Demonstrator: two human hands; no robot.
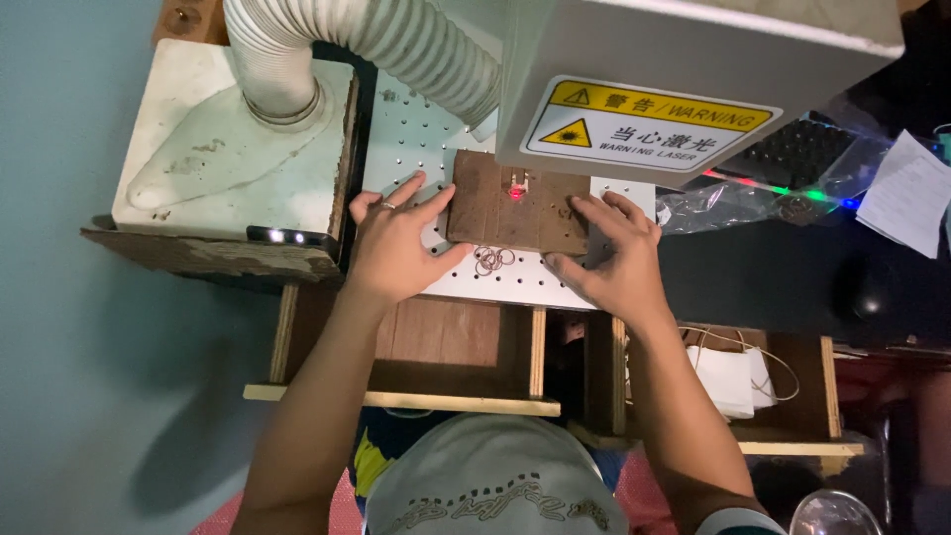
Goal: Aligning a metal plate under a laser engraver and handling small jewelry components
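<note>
On wooden block (515,211), spread fingers (428,203).

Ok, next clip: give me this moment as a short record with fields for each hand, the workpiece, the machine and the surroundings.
left hand: left hand flat on the perforated white plate, fingers touching the left edge of the wooden board
right hand: right hand touching the board's right edge
workpiece: brown wooden board, a red light spot on it
machine: grey laser head with a yellow warning label, above the board
near board: small rings on the plate
surroundings: ribbed white hose at upper left; wooden drawers below
</note>
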